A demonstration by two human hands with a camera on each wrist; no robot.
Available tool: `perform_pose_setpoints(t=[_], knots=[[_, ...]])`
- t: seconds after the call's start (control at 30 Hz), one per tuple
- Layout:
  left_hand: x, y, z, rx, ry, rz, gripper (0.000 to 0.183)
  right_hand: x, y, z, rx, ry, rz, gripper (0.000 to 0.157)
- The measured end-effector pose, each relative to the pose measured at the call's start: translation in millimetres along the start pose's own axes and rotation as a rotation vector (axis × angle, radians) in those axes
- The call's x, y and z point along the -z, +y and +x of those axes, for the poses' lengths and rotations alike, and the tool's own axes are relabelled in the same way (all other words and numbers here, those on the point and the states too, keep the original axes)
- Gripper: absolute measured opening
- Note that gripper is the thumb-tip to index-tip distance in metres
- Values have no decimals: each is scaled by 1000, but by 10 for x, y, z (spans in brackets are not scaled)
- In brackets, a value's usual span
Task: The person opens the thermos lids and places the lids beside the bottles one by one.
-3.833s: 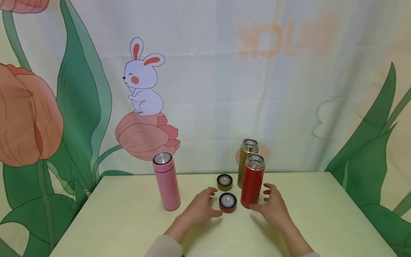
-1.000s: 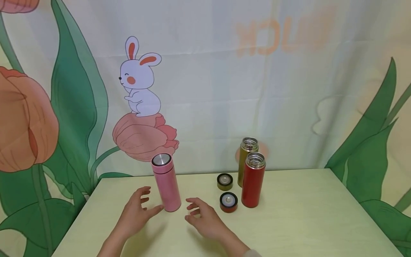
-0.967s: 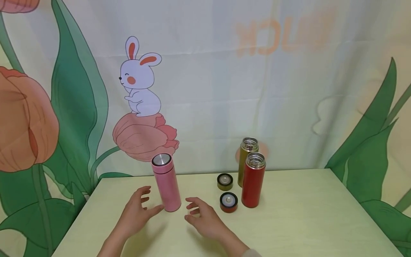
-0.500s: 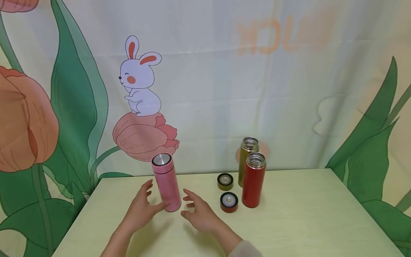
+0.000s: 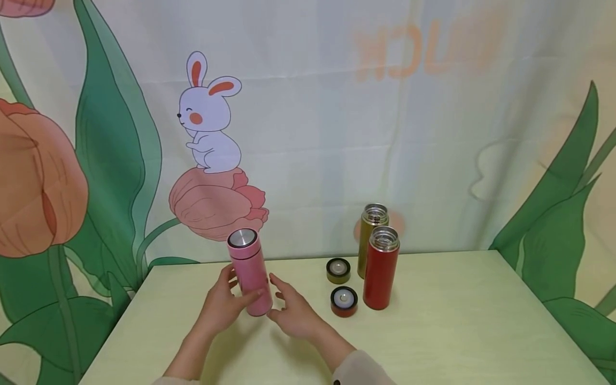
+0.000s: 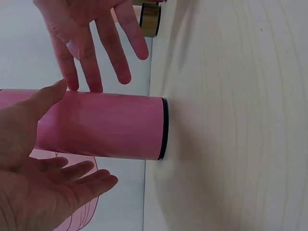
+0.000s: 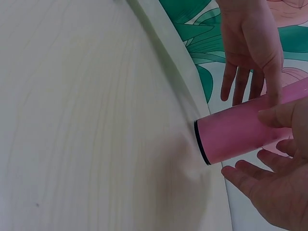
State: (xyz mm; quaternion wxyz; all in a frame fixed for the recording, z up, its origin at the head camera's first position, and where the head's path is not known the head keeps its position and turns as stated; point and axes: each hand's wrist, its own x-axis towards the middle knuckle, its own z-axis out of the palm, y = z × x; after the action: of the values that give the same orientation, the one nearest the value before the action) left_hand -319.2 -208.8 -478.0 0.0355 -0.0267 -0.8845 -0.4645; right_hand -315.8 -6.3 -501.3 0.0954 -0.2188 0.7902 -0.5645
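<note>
a pale, wood-grained table [image 5: 471, 321] meets a creased cloth [image 5: 308, 133] printed with a rabbit [image 5: 216, 152]. the smooth pink bottle [image 5: 250, 272] stands upright on it, capped in matching pink. left of the bottle, the left hand [image 5: 220, 307] lays its thumb across the front; right of it, the right hand [image 5: 297, 315] has fingertips at its side, both hands uncurled. farther right of it lie a gold lid [image 5: 338, 271] and red lid [image 5: 344, 302], then an open red bottle [image 5: 380, 275] and gold bottle [image 5: 367, 246], contents hidden.

narrow gap between right hand [image 5: 295, 316] and red lid [image 5: 344, 307], red bottle [image 5: 380, 275] partly blocking gold bottle [image 5: 367, 240], tabletop [image 5: 481, 321] room farther right
</note>
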Motion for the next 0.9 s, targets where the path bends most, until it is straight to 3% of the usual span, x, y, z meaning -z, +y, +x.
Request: perform_pose_setpoints(t=[0.33,0.9], knots=[[-85,19,56,10,28,-5,76,-9,-11,13,16,-24,-9,78],[-102,60,27,7,67,22,72,35,27,-9,5,-19,2,76]])
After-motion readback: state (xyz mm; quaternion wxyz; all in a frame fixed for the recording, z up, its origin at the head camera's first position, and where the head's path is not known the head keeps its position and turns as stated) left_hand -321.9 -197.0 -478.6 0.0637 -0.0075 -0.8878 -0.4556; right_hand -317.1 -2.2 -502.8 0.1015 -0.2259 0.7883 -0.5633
